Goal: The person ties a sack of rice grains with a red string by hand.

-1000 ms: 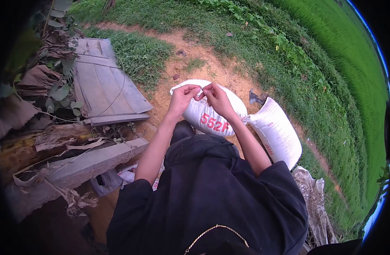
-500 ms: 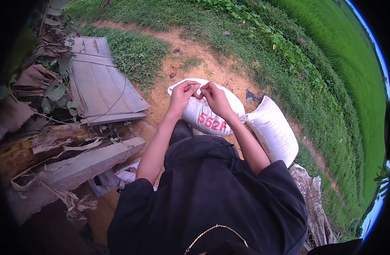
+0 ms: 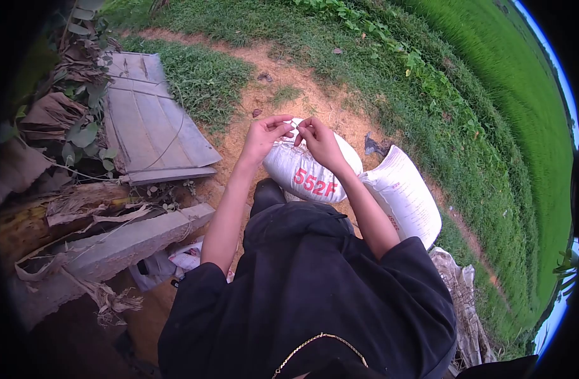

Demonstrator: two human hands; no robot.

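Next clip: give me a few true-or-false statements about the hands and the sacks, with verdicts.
1. The left hand and right hand both pinch at the top edge of the marked sack. True.
2. Its lettering is blue. False: it is red.
3. A second sack lies to its right. True.
4. The sacks rest on a wooden table. False: they lie on a dirt path beside grass.
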